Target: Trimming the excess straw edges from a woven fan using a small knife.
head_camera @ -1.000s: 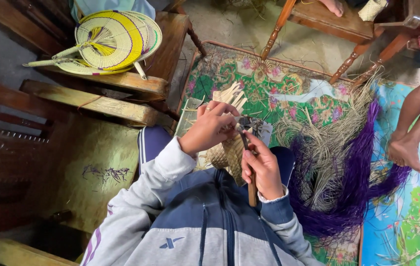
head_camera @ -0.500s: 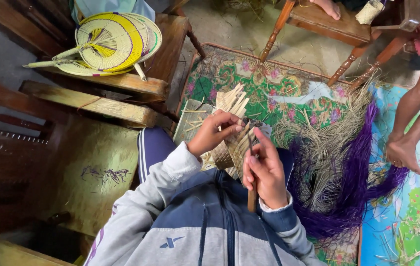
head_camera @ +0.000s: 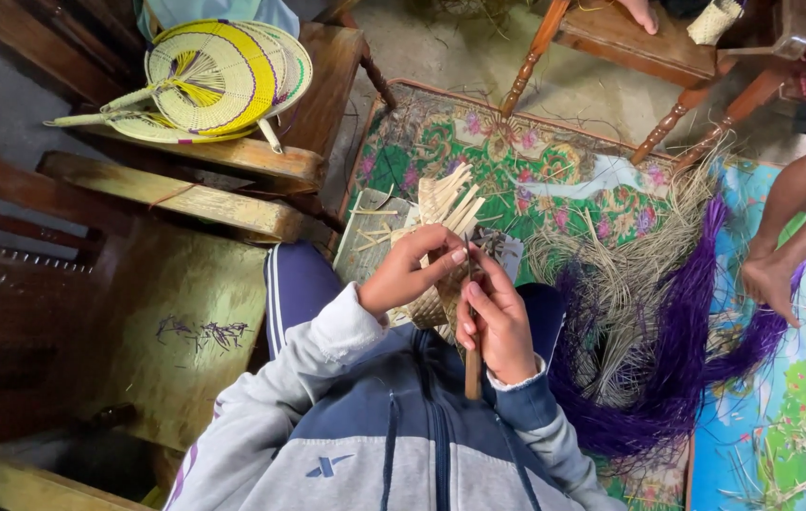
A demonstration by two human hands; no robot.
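A half-woven straw piece [head_camera: 443,213] with loose tan strips fanning upward rests over my knees. My left hand [head_camera: 410,270] grips its woven body, with the fingertips pinching a strip near the middle. My right hand [head_camera: 495,322] holds the piece from the right and closes on a wooden stick handle [head_camera: 472,371] that runs down toward my chest. Both hands nearly touch at the fingertips. My grey and navy jacket sleeves fill the lower frame.
Finished yellow woven fans [head_camera: 206,71] lie on a wooden bench [head_camera: 261,156] at upper left. A heap of natural and purple straw [head_camera: 668,322] covers the floral mat [head_camera: 526,156] on the right. Another person's bare leg and foot [head_camera: 781,246] rest at the far right, chair legs [head_camera: 677,118] behind.
My left hand has dropped from above the piece to grip its middle. The strips now fan out above my hands, and my right hand has shifted slightly down the handle.
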